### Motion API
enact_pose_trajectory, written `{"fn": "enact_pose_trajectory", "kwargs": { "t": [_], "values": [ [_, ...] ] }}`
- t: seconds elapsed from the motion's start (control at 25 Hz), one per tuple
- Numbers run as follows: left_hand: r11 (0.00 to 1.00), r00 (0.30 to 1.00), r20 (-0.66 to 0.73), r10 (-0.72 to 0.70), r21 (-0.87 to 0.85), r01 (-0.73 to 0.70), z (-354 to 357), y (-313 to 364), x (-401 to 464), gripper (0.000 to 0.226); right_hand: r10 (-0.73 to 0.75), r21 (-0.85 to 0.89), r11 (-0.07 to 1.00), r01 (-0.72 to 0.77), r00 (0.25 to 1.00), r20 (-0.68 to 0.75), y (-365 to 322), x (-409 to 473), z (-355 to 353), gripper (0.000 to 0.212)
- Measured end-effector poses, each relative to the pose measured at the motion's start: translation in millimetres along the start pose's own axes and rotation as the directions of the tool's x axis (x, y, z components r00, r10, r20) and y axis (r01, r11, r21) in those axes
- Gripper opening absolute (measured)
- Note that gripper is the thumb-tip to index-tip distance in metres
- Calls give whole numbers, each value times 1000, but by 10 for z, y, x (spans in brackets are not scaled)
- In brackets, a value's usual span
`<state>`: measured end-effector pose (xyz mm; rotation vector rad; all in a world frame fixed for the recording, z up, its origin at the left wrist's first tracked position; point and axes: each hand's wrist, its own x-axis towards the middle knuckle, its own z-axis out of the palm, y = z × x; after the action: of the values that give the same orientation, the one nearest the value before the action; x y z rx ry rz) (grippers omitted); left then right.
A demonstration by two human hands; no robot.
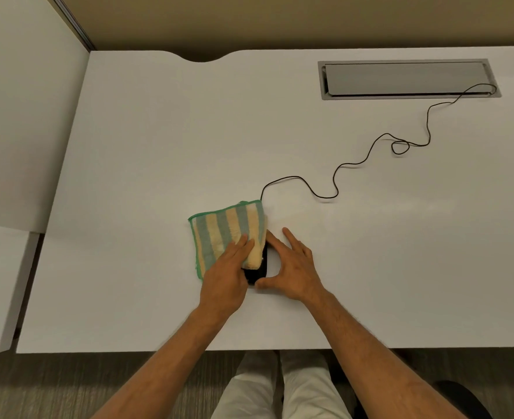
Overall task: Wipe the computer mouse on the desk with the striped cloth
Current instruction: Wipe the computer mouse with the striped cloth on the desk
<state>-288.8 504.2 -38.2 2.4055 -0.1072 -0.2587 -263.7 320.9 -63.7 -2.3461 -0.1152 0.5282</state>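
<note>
A black computer mouse [257, 272] lies on the white desk [147, 164], mostly covered by the striped cloth [219, 231], which has yellow and grey-green stripes and a green hem. My left hand [227, 272] presses flat on the cloth over the mouse's left side, fingers together. My right hand [292, 264] holds the mouse from the right, with its thumb at the mouse's near end and a finger along its far right side. Only the mouse's near right part shows.
The mouse's thin black cable [367, 154] snakes back right across the desk into a grey cable hatch [406, 80]. A white partition [23, 116] stands on the left. The desk's front edge [280, 349] runs just above my knees.
</note>
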Motion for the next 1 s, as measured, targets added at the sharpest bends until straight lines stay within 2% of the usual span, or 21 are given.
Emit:
{"fn": "enact_pose_trajectory", "kwargs": {
  "t": [0.08,0.28,0.36,0.52,0.64,0.84,1.0],
  "values": [
    [1000,999,-46,7,-3,-8,-8,-38,-192,71,7,-2,1000,-7,1000,-1,6,-10,17,119],
    [958,940,-190,-284,-107,268,-66,-137,-353,63,54,-4,999,-54,998,16,16,-10,52,119],
    [942,922,-212,-325,-158,295,-90,-97,-252,64,51,-8,999,-51,998,29,20,-4,60,118],
    [976,965,-168,-202,-113,185,-111,-42,-126,71,21,-8,1000,-21,1000,19,36,-7,63,118],
    [994,994,-80,-71,74,77,19,-19,-261,73,-9,-10,1000,9,1000,-25,45,-6,69,116],
    [968,998,-61,5,250,10,139,-96,-552,75,-2,1,1000,2,999,-38,49,-3,76,115],
    [899,998,1,69,434,-63,160,-173,-689,85,16,-6,1000,-16,1000,-23,52,8,85,115]
  ]
}}
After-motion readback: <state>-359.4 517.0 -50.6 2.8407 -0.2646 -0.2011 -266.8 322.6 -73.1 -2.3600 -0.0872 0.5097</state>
